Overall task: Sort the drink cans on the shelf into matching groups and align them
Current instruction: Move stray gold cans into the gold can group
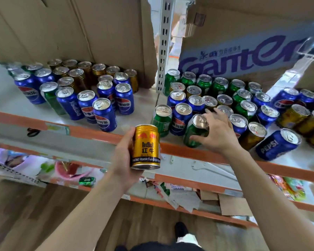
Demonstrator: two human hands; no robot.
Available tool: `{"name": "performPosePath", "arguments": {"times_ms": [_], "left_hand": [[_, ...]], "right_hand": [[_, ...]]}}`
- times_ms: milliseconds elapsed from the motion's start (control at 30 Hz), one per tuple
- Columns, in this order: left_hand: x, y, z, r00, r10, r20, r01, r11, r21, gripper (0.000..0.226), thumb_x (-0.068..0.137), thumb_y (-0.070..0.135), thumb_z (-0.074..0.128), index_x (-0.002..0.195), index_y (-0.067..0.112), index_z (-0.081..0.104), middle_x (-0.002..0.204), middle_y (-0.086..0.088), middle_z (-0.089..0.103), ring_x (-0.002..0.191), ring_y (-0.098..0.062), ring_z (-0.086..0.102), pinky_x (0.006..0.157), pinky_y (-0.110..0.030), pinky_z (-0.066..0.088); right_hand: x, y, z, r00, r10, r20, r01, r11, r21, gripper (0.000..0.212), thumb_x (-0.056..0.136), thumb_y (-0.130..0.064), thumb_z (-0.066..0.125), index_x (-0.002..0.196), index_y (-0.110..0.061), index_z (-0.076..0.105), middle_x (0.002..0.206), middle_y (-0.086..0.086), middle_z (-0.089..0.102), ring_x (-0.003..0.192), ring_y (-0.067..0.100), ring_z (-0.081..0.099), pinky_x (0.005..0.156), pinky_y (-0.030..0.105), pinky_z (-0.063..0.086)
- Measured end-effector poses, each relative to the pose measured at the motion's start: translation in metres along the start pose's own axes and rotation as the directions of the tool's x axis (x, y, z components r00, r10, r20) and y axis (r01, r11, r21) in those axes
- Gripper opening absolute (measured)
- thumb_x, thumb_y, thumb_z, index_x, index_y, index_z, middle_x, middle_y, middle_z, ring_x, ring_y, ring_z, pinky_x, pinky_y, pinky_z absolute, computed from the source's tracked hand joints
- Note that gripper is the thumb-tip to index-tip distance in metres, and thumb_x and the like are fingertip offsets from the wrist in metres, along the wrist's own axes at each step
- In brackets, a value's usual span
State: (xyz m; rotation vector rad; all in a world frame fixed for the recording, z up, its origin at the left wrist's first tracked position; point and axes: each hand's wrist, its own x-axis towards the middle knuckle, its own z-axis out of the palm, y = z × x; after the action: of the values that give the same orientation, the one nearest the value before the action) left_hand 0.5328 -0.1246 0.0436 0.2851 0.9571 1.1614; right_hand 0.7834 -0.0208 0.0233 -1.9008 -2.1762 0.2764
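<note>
White orange-edged shelf [145, 100], cardboard boxes [80, 33] behind. Left hand [122, 156] clasps a gold can [146, 146]; right hand [218, 132] grips a green can [193, 135] at the front edge.

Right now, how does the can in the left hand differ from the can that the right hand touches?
The gold can is held by the left hand in the air, in front of the shelf; the green can stands on the shelf, gripped from above by the right hand. The gold can shows its Red Bull label; the green can shows mostly its silver top. Both are metal drink cans, each held by one hand.
</note>
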Motion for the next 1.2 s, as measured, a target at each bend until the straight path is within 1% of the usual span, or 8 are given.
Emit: {"name": "performPosePath", "arguments": {"times_ms": [167,300,500,633,733,800,1033,1200], "left_hand": [[-0.005,0.020,-0.021,0.998,-0.008,0.060,0.006,1.000,0.030,0.059,0.083,0.049,0.059,0.123,0.005,0.061,0.094,-0.017,0.070,0.081,-0.029,0.068,0.072,-0.039,0.055],[-0.011,0.042,-0.041,0.997,0.017,0.071,-0.025,0.994,0.110,0.062,0.076,0.049,0.062,0.124,0.010,0.059,0.090,-0.013,0.072,0.075,-0.026,0.070,0.060,-0.035,0.057],[-0.020,0.079,-0.077,0.987,0.156,0.039,-0.161,0.947,0.280,0.063,0.076,0.054,0.067,0.123,0.013,0.062,0.103,-0.017,0.071,0.087,-0.029,0.071,0.065,-0.039,0.057],[-0.021,0.108,-0.100,0.965,0.261,-0.002,-0.244,0.902,0.355,0.066,0.069,0.052,0.077,0.122,0.013,0.065,0.113,-0.018,0.071,0.101,-0.036,0.070,0.075,-0.045,0.058],[-0.018,0.132,-0.112,0.924,0.381,-0.042,-0.326,0.837,0.440,0.062,0.062,0.045,0.083,0.115,0.018,0.066,0.108,-0.009,0.073,0.102,-0.029,0.070,0.084,-0.048,0.059],[-0.015,0.147,-0.117,0.893,0.450,-0.015,-0.378,0.766,0.520,0.059,0.064,0.041,0.083,0.116,0.018,0.065,0.107,-0.006,0.073,0.100,-0.022,0.071,0.085,-0.041,0.059],[0.013,0.201,-0.129,0.813,0.578,0.071,-0.475,0.587,0.656,0.063,0.075,0.027,0.084,0.131,0.016,0.057,0.115,-0.001,0.066,0.098,-0.007,0.068,0.073,-0.018,0.055],[0.046,0.241,-0.130,0.746,0.658,0.106,-0.499,0.446,0.743,0.067,0.065,0.035,0.085,0.125,0.016,0.063,0.113,0.002,0.070,0.106,-0.014,0.067,0.078,-0.020,0.055]], "right_hand": [[-0.022,-0.025,-0.001,0.997,0.027,-0.066,-0.025,0.999,0.032,0.098,0.082,-0.057,0.069,0.157,-0.019,0.018,0.163,0.002,0.020,0.151,0.024,0.003,0.121,0.049,0.004],[-0.034,-0.077,-0.006,0.986,-0.080,-0.146,0.091,0.993,0.075,0.083,0.089,-0.052,0.061,0.156,-0.024,0.021,0.164,-0.002,0.019,0.151,0.024,0.003,0.120,0.048,0.003],[-0.048,-0.156,0.001,0.965,-0.237,-0.112,0.252,0.957,0.146,0.075,0.093,-0.052,0.056,0.156,-0.029,0.022,0.164,-0.010,0.015,0.150,0.012,-0.001,0.118,0.036,-0.010],[-0.041,-0.192,0.010,0.955,-0.290,-0.060,0.296,0.938,0.182,0.074,0.095,-0.053,0.053,0.156,-0.032,0.017,0.164,-0.012,0.011,0.150,0.010,-0.001,0.122,0.041,-0.004],[-0.028,-0.214,0.011,0.943,-0.328,-0.051,0.331,0.921,0.207,0.074,0.095,-0.052,0.055,0.156,-0.032,0.018,0.164,-0.012,0.013,0.150,0.009,0.001,0.123,0.046,0.003],[-0.016,-0.227,0.010,0.935,-0.350,-0.055,0.353,0.912,0.210,0.074,0.095,-0.051,0.055,0.156,-0.031,0.019,0.164,-0.012,0.015,0.150,0.010,0.003,0.123,0.048,0.007],[0.044,-0.255,0.014,0.908,-0.411,-0.074,0.417,0.879,0.233,0.073,0.090,-0.058,0.046,0.154,-0.030,0.026,0.163,-0.009,0.021,0.151,0.015,0.010,0.122,0.051,0.011],[0.099,-0.273,0.019,0.902,-0.415,-0.121,0.432,0.875,0.220,0.068,0.091,-0.054,0.047,0.153,-0.030,0.031,0.164,-0.008,0.019,0.151,0.012,0.001,0.122,0.047,0.001]]}}
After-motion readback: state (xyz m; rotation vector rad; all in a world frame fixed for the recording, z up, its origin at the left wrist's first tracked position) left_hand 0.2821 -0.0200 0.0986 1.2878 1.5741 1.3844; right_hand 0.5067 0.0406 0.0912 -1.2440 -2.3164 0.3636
